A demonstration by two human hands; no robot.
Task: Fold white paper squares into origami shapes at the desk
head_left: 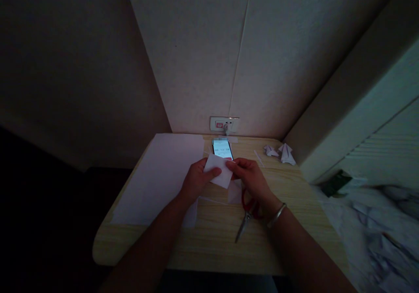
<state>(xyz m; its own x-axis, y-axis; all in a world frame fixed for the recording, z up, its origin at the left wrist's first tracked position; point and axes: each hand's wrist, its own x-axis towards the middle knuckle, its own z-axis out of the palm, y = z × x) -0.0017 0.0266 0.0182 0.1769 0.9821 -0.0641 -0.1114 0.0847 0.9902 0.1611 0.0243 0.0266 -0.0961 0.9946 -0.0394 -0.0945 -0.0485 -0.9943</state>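
A small white square of paper [220,177] is held above the wooden table by both hands. My left hand [198,177] grips its left side, the thumb lying flat across the face. At the upper right corner, my right hand [250,175] pinches the same paper between thumb and fingers. Just behind the paper lies a phone [222,147] with a lit screen showing a timer, its lower end partly covered. Red-handled scissors [248,214] rest under and beside my right wrist, blades toward me. Another small piece of paper [235,192] lies below the held one.
Large white sheets [157,175] cover the left part of the table [229,249]. Two folded paper shapes [286,154] stand at the back right, near a thin paper strip [258,158]. A wall socket [224,124] with a plug sits behind the phone. Bedding [376,223] lies at the right.
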